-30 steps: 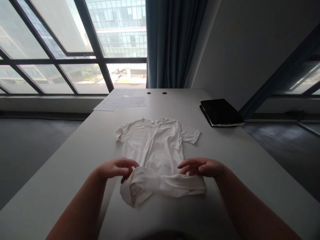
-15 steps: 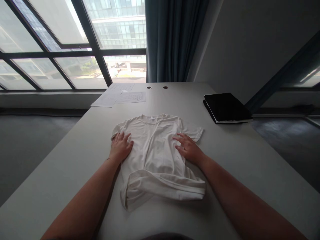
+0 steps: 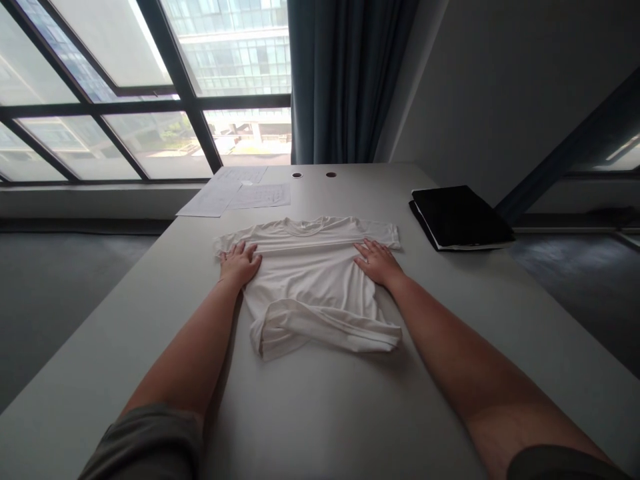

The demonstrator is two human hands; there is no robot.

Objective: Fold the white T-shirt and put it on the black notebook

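Note:
A white T-shirt [image 3: 313, 280] lies flat on the grey table [image 3: 450, 320], collar toward the window, its hem turned up in a rumpled fold at the near edge. My left hand [image 3: 239, 262] rests palm down with fingers spread on the shirt's left side below the sleeve. My right hand [image 3: 377, 261] lies flat and open on the shirt's right side, just below the right sleeve. Both arms stretch forward over the table.
A black notebook [image 3: 460, 217] lies at the table's right edge. Sheets of paper [image 3: 235, 193] sit at the far left, near two cable holes [image 3: 314, 175]. Beyond the table are a large window and a dark blue curtain [image 3: 345, 80].
My hands let go of the folded hem, moved up the shirt and pressed flat near the sleeves. The shirt has slid away from me and its shoulders and sleeves are spread wider.

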